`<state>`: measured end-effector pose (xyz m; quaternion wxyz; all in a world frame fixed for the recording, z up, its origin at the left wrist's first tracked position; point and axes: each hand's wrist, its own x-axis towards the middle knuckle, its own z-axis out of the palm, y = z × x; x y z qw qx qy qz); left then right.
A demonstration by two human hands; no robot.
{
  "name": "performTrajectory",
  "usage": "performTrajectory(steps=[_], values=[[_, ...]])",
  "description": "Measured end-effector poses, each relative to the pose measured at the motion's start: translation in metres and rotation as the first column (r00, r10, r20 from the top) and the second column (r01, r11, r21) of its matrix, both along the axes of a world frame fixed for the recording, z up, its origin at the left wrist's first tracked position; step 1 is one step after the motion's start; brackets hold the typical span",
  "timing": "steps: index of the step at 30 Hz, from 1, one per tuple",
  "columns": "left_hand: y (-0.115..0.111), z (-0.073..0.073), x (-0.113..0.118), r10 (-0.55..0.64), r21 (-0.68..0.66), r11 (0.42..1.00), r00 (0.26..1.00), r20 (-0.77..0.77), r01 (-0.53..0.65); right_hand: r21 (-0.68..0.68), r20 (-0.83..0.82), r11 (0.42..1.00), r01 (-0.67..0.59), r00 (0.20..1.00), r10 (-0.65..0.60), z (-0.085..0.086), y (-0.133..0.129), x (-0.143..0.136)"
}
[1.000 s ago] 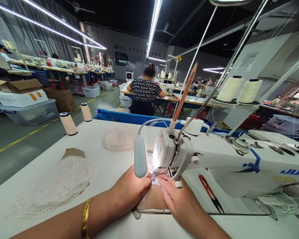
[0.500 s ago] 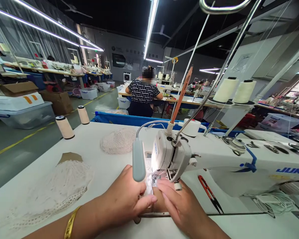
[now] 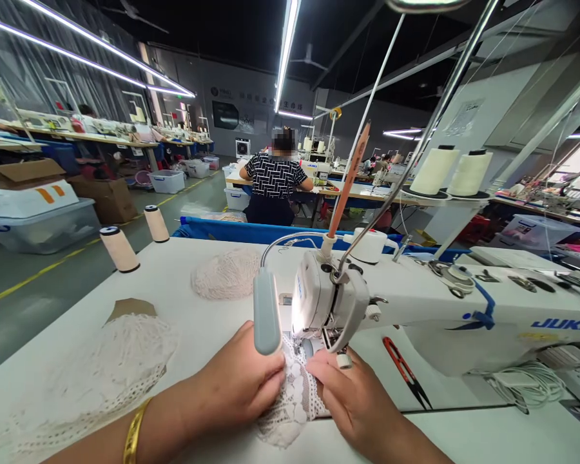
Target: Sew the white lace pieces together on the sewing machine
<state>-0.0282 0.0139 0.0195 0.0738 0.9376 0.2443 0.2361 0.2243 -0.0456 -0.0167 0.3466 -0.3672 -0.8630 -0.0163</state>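
A white lace piece (image 3: 294,406) lies under the needle area of the sewing machine (image 3: 314,299), its scalloped end spread towards me over the table edge of the machine bed. My left hand (image 3: 249,377) is closed on the lace's left side, fingers curled in, partly behind the grey lamp (image 3: 267,312). At the right edge, close to the presser foot, my right hand (image 3: 350,390) pinches the lace between thumb and fingers. Its fingertips are partly hidden by the machine head.
More lace (image 3: 106,361) with a brown piece (image 3: 131,309) lies at left; a lace pile (image 3: 227,274) sits behind. Red thread snips (image 3: 406,370) rest right of my right hand. Thread cones (image 3: 120,249) stand at the far left edge. A co-worker (image 3: 276,177) sits ahead.
The lace, bunched by the needle before, now lies spread out towards me between my hands. My left thumb, stretched to the right earlier, has drawn back against the fingers.
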Motion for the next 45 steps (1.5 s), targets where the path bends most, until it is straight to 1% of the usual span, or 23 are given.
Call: performTrajectory(steps=[2,3,4,5,6,8,9,10,11,12,14,16,17,21,24,28,32,36,38,40,42,45], values=[[0.001,-0.001,0.000,-0.026,0.030,0.999,0.999,0.029,0.025,-0.013,0.012,0.995,-0.096,0.995,0.096,0.000,-0.001,-0.003],[0.002,-0.001,0.000,-0.030,0.024,0.999,0.999,0.025,0.029,-0.034,0.028,0.991,-0.133,0.991,0.134,0.000,-0.001,-0.003],[0.002,-0.001,0.000,-0.031,-0.001,1.000,0.999,0.012,0.031,-0.053,0.046,0.989,-0.140,0.989,0.143,-0.001,0.000,-0.003],[0.002,-0.001,-0.001,-0.035,-0.043,0.998,0.999,-0.006,0.035,-0.061,0.060,0.992,-0.115,0.991,0.118,-0.002,0.001,-0.002],[0.000,0.000,-0.001,-0.047,-0.095,0.995,0.999,-0.026,0.044,-0.065,0.070,0.996,-0.062,0.995,0.067,-0.002,0.001,0.001],[-0.004,0.000,0.000,-0.082,-0.186,0.980,0.995,-0.063,0.069,-0.050,0.086,0.996,0.070,0.994,-0.065,-0.001,0.002,0.008],[-0.007,0.000,0.001,-0.089,-0.205,0.976,0.993,-0.076,0.072,-0.036,0.088,0.992,0.125,0.989,-0.121,0.000,0.002,0.011],[-0.009,-0.001,0.003,-0.084,-0.201,0.977,0.993,-0.086,0.065,-0.026,0.085,0.987,0.156,0.984,-0.153,0.001,0.002,0.013],[-0.011,-0.003,0.004,-0.072,-0.177,0.983,0.994,-0.087,0.056,-0.025,0.084,0.988,0.154,0.985,-0.152,0.002,0.001,0.014],[-0.013,-0.006,0.005,-0.062,-0.142,0.989,0.995,-0.082,0.050,-0.024,0.086,0.992,0.120,0.989,-0.118,0.004,0.000,0.013],[-0.014,-0.011,0.008,-0.066,-0.079,0.995,0.996,-0.061,0.062,-0.047,0.100,0.999,0.003,0.995,0.001,0.004,-0.002,0.010],[-0.014,-0.016,0.008,-0.091,-0.060,0.994,0.995,-0.052,0.088,-0.096,0.108,0.991,-0.090,0.989,0.101,0.003,-0.004,0.005],[-0.013,-0.017,0.009,-0.098,-0.061,0.994,0.994,-0.052,0.095,-0.116,0.104,0.988,-0.102,0.988,0.114,0.002,-0.005,0.004],[-0.014,-0.021,0.010,-0.098,-0.046,0.994,0.993,-0.060,0.095,-0.127,0.071,0.990,-0.062,0.995,0.072,-0.001,-0.005,0.004],[-0.016,-0.022,0.011,-0.089,-0.028,0.996,0.994,-0.061,0.087,-0.119,0.066,0.991,-0.060,0.995,0.068,-0.001,-0.004,0.007],[-0.017,-0.023,0.012,-0.101,-0.002,0.995,0.995,-0.029,0.101,-0.125,0.107,0.991,-0.039,0.993,0.053,0.000,-0.004,0.007],[-0.013,-0.024,0.011,-0.087,0.027,0.996,0.996,0.002,0.087,-0.115,0.160,0.993,0.014,0.987,0.004,-0.003,-0.004,0.007],[-0.009,-0.021,0.010,-0.058,0.029,0.998,0.998,0.026,0.057,-0.086,0.148,0.996,0.033,0.989,-0.020,-0.002,-0.002,0.006],[-0.011,-0.020,0.009,-0.067,0.027,0.997,0.997,0.029,0.067,-0.066,0.126,0.998,0.019,0.992,-0.010,0.001,-0.003,0.007],[-0.016,-0.019,0.008,-0.110,0.018,0.994,0.994,0.016,0.109,-0.059,0.109,0.998,-0.020,0.994,0.026,0.005,-0.005,0.007],[-0.021,-0.020,0.007,-0.154,0.003,0.988,0.988,0.002,0.154,-0.087,0.110,0.993,-0.078,0.990,0.088,0.007,-0.008,0.008],[-0.026,-0.023,0.007,-0.159,0.003,0.987,0.987,-0.005,0.159,-0.147,0.124,0.980,-0.134,0.981,0.153,0.007,-0.012,0.008]])
